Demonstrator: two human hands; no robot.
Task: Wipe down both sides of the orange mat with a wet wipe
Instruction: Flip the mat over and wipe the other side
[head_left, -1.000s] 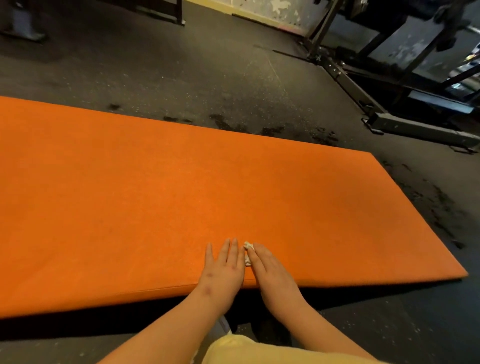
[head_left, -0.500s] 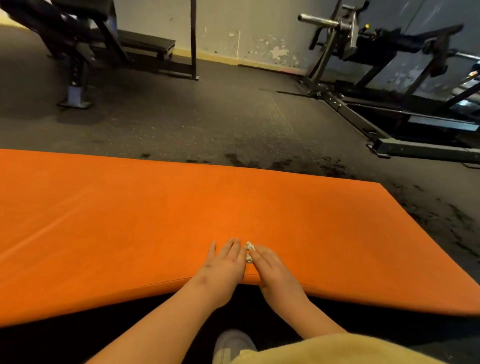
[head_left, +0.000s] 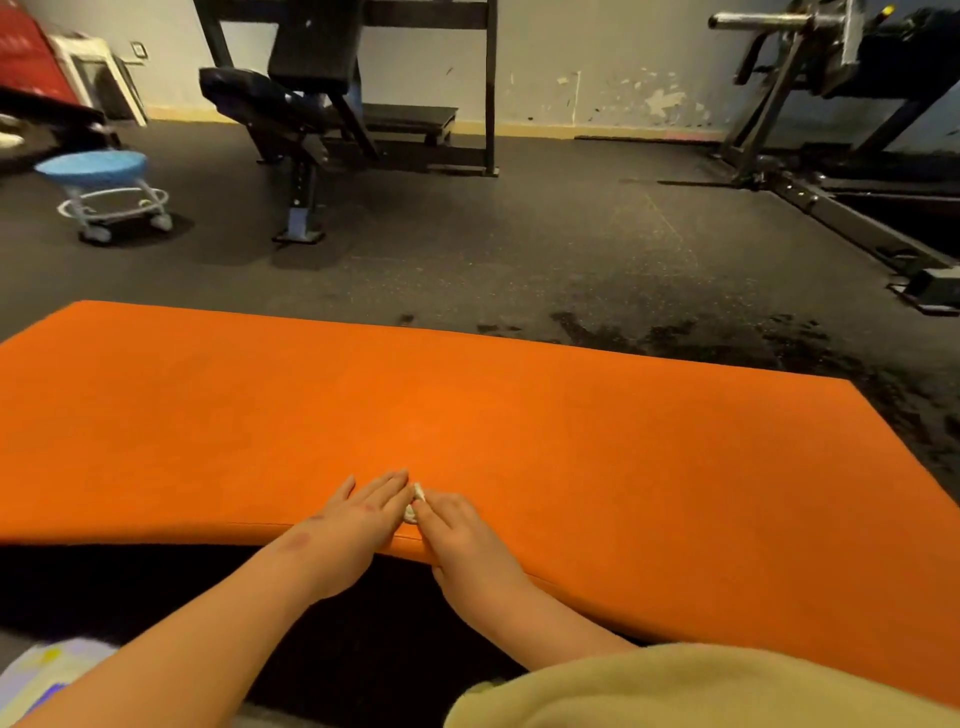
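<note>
— What do we have closest to us?

— A fold of yellow cloth at the lower right. Our two bare forearms reach forward over a dark gap to the near edge of the orange mat.

— And our hands?

— They sit side by side on that edge, touching. Our left hand lies flat on the mat, fingers straight and together, grasping nothing. Our right hand has its fingers bent over the wet wipe. The wipe is a small white wad, gripped at the fingertips and pressed to the mat's top, right against the left hand's fingers.

— Is our right thumb under the edge?

— We cannot tell; the hand hides it.

— Where does the mat lie?

— It is spread across the dark speckled floor, running wide from left to right, with its far right corner in view.

— And beyond it?

— We see dark, damp-looking patches on the floor just past the far edge, toward the right. Farther off, a black padded bench stands left of centre, with a blue stool on castors to its left. A metal-framed machine stands on the right. All of it is set before a pale, scuffed wall.
</note>
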